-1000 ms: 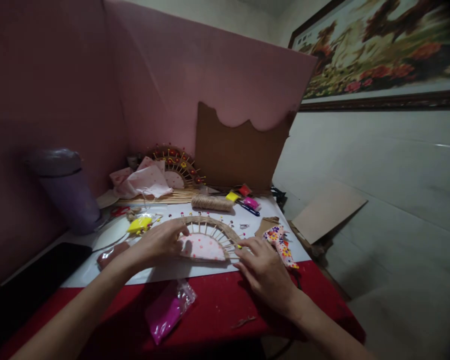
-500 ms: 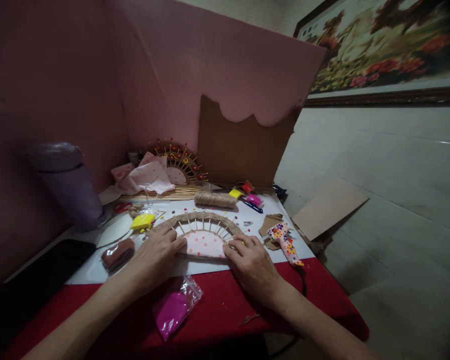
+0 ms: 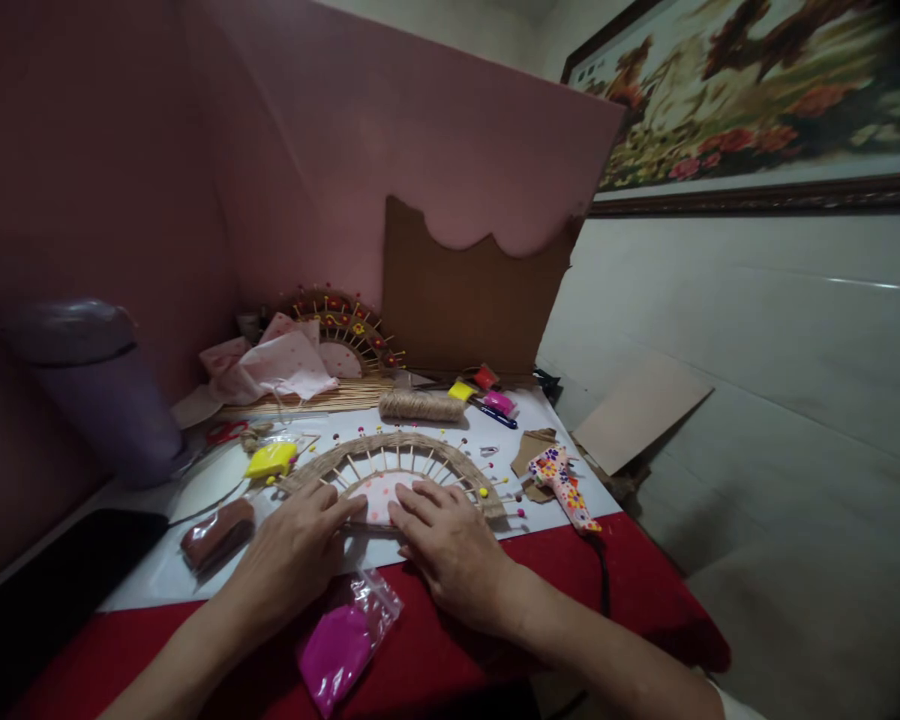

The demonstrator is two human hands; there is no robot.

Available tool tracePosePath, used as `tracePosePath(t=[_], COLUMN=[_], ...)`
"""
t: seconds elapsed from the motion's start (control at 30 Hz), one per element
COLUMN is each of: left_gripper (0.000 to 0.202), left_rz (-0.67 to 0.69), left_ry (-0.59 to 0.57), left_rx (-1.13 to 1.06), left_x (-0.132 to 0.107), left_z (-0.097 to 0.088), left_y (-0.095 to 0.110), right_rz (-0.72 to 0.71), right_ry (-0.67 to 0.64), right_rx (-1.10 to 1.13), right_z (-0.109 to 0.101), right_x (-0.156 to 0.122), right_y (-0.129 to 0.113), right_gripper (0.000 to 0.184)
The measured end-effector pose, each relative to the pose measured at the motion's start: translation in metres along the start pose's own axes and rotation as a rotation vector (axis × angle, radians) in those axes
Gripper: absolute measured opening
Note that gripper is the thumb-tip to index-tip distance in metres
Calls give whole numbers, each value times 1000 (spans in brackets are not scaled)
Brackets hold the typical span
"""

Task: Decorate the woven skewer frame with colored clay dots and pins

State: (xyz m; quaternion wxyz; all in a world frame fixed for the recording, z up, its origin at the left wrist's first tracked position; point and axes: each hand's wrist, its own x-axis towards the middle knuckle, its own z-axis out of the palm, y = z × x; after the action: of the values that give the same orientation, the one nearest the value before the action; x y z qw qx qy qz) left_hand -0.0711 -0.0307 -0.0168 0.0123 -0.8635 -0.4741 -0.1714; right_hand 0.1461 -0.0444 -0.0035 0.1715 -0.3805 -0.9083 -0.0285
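A half-round twine craft piece (image 3: 397, 440) lies on the white sheet, with thin sticks fanned between its twine-wrapped arch and a spotted pink fabric half-circle (image 3: 379, 490). Pins with coloured heads stick out around the arch. My left hand (image 3: 300, 530) grips the left part of the piece, its thumb at the fabric's left edge. Across the right part of the fabric lie the outstretched fingers of my right hand (image 3: 450, 540), with the thumb low by the bottom edge. The hands cover both lower corners of the fabric.
Twine roll (image 3: 420, 406), yellow packet (image 3: 271, 460), brown packet (image 3: 217, 535) and flower-patterned glue gun (image 3: 562, 485) surround the piece. A magenta packet (image 3: 337, 650) lies in front on red cloth. Behind stands a decorated half-round (image 3: 360, 325); a purple tumbler (image 3: 97, 390) is at left.
My right hand has moved left from the fabric's right end onto its face, uncovering the arch's right end with its pins. The camera view has shifted slightly.
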Motion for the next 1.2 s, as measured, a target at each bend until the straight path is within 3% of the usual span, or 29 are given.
tracePosePath(t=[0.43, 0.67, 0.83, 0.9, 1.03, 1.2], left_gripper=[33, 27, 26, 25, 17, 23], left_rz=[-44, -99, -128, -184, -423, -563], left_ry=[49, 28, 20, 41, 61, 44], left_rx=[45, 110, 90, 66, 73, 196], left_x=[1, 0, -2, -3, -4, -1], left_z=[6, 2, 1, 0, -6, -23], left_y=[-1, 8, 9, 9, 12, 2], right_rz=[4, 208, 189, 171, 125, 88], right_ry=[79, 156, 146, 145, 143, 121], right_rx=[29, 47, 42, 37, 0, -55], right_z=[14, 17, 15, 13, 10, 6], right_x=[-6, -11, -11, -11, -12, -18], right_y=[10, 13, 10, 9, 10, 14], right_gripper=[39, 38, 34, 32, 25, 24])
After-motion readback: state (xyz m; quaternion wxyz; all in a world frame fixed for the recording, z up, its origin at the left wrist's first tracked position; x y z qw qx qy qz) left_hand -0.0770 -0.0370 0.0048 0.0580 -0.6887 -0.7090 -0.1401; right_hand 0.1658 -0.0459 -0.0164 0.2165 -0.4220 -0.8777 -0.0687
